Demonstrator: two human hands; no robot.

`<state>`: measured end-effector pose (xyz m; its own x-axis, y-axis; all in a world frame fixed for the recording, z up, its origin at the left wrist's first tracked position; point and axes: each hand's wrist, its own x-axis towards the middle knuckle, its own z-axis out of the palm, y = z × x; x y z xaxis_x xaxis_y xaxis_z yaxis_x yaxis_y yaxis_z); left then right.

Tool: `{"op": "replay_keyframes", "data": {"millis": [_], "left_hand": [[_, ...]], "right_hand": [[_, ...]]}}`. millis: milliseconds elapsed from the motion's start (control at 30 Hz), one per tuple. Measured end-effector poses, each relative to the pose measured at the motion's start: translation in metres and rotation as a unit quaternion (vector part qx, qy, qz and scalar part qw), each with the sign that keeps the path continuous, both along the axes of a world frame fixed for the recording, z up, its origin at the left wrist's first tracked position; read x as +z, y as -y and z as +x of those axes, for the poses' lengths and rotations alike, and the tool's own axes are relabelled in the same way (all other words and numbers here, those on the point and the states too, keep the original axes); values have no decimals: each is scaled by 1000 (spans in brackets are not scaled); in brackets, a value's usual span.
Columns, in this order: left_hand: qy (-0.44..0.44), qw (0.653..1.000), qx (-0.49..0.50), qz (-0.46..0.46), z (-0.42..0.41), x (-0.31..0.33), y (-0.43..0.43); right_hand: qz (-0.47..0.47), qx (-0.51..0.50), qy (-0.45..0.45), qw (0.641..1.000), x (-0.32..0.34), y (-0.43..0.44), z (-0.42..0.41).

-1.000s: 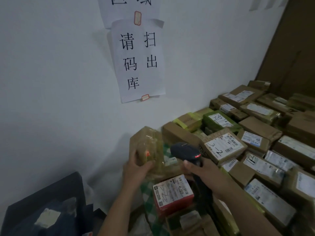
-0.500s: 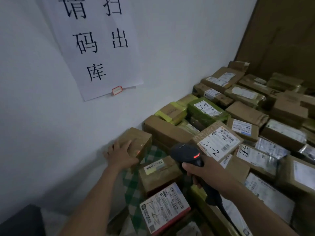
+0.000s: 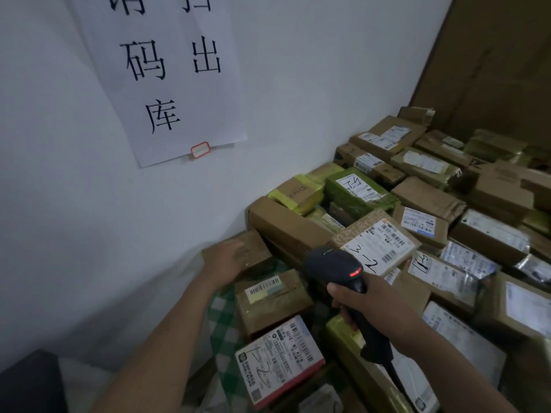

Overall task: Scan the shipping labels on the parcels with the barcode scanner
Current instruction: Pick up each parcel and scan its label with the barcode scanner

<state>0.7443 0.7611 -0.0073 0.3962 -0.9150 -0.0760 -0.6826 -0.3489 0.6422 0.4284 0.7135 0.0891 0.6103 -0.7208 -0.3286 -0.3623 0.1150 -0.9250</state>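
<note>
On parcel (image 3: 255, 245), left hand (image 3: 225, 261) rests; right (image 3: 376, 309) grips scanner (image 3: 333, 263).

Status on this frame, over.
Left hand rests on small brown parcel. Right hand grips scanner, red light on. Nothing in the way.

Small parcel (image 3: 257, 251) now down, apparently wallside.

Cardboard parcels (image 3: 426, 198) lie packed together on a green checked cloth (image 3: 226, 338).
</note>
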Motion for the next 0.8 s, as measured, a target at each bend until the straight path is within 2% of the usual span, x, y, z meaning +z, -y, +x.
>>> {"op": "replay_keyframes", "data": {"millis": [67,133,233,300,400,467,600,700,800], "left_hand": [[33,998,31,-35,-22,27,12],[26,996,43,-70,-54,56,24],[15,994,-19,-106,-116,87,34],[25,995,-62,-68,-156,93,38],[102,990,-89,39,-196,88,47],[123,987,-78,69,-209,84,51],[20,998,-52,29,-216,80,52],[44,998,-39,-25,-204,84,44],[76,994,22,-71,-170,90,28]], "right_hand": [[20,-41,26,999,8,-1,-13],[34,-82,50,995,15,2,-30],[37,-150,49,987,24,9,-55],[53,-203,49,977,27,15,-68],[61,-237,60,968,28,22,-81],[68,-245,68,965,30,22,-85],[78,-229,63,968,34,17,-85],[56,-196,63,977,35,15,-81],[35,-152,50,986,37,13,-71]]}}
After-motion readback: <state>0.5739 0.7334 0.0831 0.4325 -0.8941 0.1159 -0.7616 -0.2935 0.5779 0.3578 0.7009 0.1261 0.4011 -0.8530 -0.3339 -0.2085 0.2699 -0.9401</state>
